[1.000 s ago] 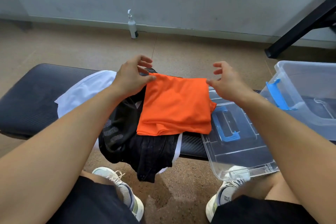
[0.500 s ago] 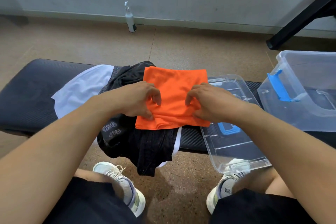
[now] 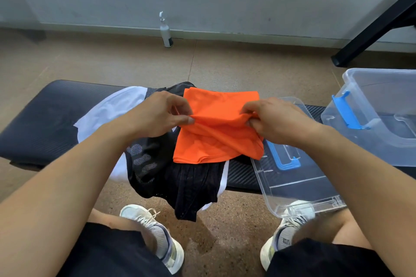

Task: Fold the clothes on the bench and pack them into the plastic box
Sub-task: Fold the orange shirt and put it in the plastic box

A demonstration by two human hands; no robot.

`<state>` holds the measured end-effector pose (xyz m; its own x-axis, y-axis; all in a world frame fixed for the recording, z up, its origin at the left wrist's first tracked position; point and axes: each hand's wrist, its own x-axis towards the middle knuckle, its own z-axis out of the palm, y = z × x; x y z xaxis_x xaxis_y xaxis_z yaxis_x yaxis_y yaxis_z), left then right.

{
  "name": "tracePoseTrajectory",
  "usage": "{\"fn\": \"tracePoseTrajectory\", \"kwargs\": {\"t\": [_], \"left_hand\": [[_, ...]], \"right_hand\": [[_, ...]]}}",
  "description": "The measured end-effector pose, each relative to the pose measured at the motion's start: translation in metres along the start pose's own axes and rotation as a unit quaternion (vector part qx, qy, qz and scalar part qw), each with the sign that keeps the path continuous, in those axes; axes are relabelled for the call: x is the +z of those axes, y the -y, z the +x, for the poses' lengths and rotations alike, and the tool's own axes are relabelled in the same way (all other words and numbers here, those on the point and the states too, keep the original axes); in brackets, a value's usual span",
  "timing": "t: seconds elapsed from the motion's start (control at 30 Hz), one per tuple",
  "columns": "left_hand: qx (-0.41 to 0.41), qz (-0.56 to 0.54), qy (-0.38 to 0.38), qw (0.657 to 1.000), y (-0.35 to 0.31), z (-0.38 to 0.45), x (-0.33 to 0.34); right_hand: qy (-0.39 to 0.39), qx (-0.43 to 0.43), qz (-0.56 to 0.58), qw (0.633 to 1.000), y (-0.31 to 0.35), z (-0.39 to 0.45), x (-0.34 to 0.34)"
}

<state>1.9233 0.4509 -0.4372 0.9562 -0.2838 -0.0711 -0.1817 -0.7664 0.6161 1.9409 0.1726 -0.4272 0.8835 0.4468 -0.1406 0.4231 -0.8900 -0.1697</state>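
A folded orange garment (image 3: 216, 139) lies on top of a black mesh garment (image 3: 180, 177) and a white garment (image 3: 108, 112) on the black bench (image 3: 45, 119). My left hand (image 3: 162, 114) pinches the orange cloth's middle fold at its left side. My right hand (image 3: 276, 119) pinches the same raised fold at its right side. The clear plastic box (image 3: 378, 105) with a blue latch stands open at the right end of the bench. What lies inside it is hard to tell.
The box's clear lid (image 3: 292, 175) with a blue clip lies flat on the bench between the clothes and the box, overhanging the near edge. A white pump bottle (image 3: 165, 31) stands by the wall. A black frame leg (image 3: 369, 36) slants at the top right. My shoes are under the bench.
Both hands came from the far corners of the orange garment to its near part, took hold, and now lift a ridge across its middle.
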Motion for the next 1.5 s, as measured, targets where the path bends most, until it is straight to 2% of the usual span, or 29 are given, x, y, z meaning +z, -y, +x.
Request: {"fn": "tracePoseTrajectory", "kwargs": {"t": [0.1, 0.27, 0.37, 0.43, 0.5, 0.6, 0.7, 0.87, 1.0, 1.1, 1.17, 1.23, 1.3, 1.4, 1.5], "left_hand": [[-0.014, 0.012, 0.034, 0.999, 0.003, -0.002, -0.002], [-0.021, 0.026, 0.071, 0.997, 0.005, -0.001, -0.001], [-0.017, 0.054, 0.099, 0.994, 0.004, -0.002, 0.003], [-0.014, 0.076, 0.114, 0.99, 0.004, -0.002, 0.007], [-0.006, 0.105, 0.116, 0.988, 0.004, 0.0, 0.011], [0.006, 0.11, 0.088, 0.99, -0.001, 0.001, 0.017], [0.035, 0.076, 0.024, 0.996, -0.006, 0.003, 0.025], [0.07, 0.042, -0.052, 0.995, -0.021, 0.012, 0.049], [0.042, 0.038, -0.078, 0.995, -0.034, 0.021, 0.067], [0.01, 0.017, -0.133, 0.991, -0.035, 0.03, 0.071], [-0.035, -0.026, -0.188, 0.981, -0.031, 0.039, 0.065], [-0.082, -0.067, -0.239, 0.965, -0.024, 0.046, 0.053], [-0.122, -0.099, -0.266, 0.951, -0.013, 0.05, 0.042], [-0.151, -0.129, -0.269, 0.943, 0.005, 0.053, 0.034], [-0.153, -0.134, -0.264, 0.943, 0.011, 0.053, 0.034]], "right_hand": [[0.059, -0.02, -0.007, 0.998, 0.006, -0.005, 0.002], [0.045, -0.045, -0.028, 0.998, 0.011, -0.007, 0.007], [0.073, -0.057, -0.082, 0.992, 0.017, -0.011, 0.015], [0.06, -0.063, -0.139, 0.986, 0.023, -0.012, 0.026], [0.013, -0.065, -0.152, 0.986, 0.027, -0.009, 0.033], [-0.044, -0.032, -0.084, 0.995, 0.027, -0.005, 0.03], [-0.109, -0.008, -0.009, 0.994, 0.018, 0.002, 0.019], [-0.134, -0.026, 0.063, 0.989, 0.013, 0.004, 0.009], [-0.187, -0.032, 0.098, 0.977, 0.011, 0.005, 0.01], [-0.246, -0.022, 0.119, 0.962, 0.007, 0.004, 0.002], [-0.257, 0.002, 0.142, 0.956, 0.001, 0.003, -0.004], [-0.219, 0.022, 0.154, 0.963, -0.004, 0.003, -0.005], [-0.141, 0.014, 0.142, 0.98, -0.005, 0.003, 0.0], [-0.015, -0.028, 0.063, 0.998, 0.003, 0.0, 0.012], [0.024, -0.063, -0.067, 0.995, 0.01, -0.001, 0.03]]}}
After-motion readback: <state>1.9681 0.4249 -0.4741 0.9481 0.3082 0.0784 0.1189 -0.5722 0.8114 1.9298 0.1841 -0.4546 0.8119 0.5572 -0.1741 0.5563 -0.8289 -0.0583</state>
